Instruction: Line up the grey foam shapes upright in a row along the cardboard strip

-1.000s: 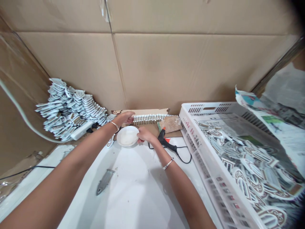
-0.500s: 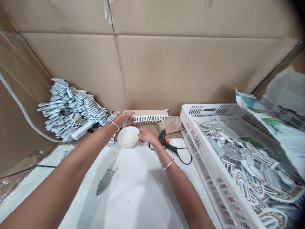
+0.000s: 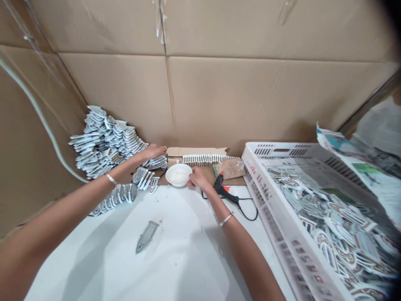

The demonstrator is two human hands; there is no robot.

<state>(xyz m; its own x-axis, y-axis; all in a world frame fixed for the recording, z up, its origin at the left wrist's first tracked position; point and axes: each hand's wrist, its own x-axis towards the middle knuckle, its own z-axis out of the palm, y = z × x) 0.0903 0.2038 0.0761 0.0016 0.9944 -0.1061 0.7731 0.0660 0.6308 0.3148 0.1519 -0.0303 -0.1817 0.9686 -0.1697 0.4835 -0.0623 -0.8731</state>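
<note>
My right hand (image 3: 198, 178) grips the right rim of a shallow white bowl (image 3: 175, 180) between thumb and fingers, near the back of the white table. The bowl stands in front of a row of small white pieces (image 3: 200, 159). Farther left, my left hand (image 3: 156, 151) is over the right end of a large heap of flat white and grey decorative pieces (image 3: 109, 129). Its fingers point right, stretched out; their undersides are hidden. One patterned piece (image 3: 153, 185) lies left of the bowl, and a single grey piece (image 3: 147, 237) lies face down on the table.
A black glue gun (image 3: 224, 190) with an orange tip and looping cord lies right of my right hand, by a bag of brownish material (image 3: 230, 168). A white plastic crate (image 3: 266, 188) full of loose pieces stands at right. Cardboard walls (image 3: 219, 100) enclose the back.
My left hand has moved left, away from the row of small white pieces, to the heap. My right hand still holds the bowl. The view has shifted slightly left.
</note>
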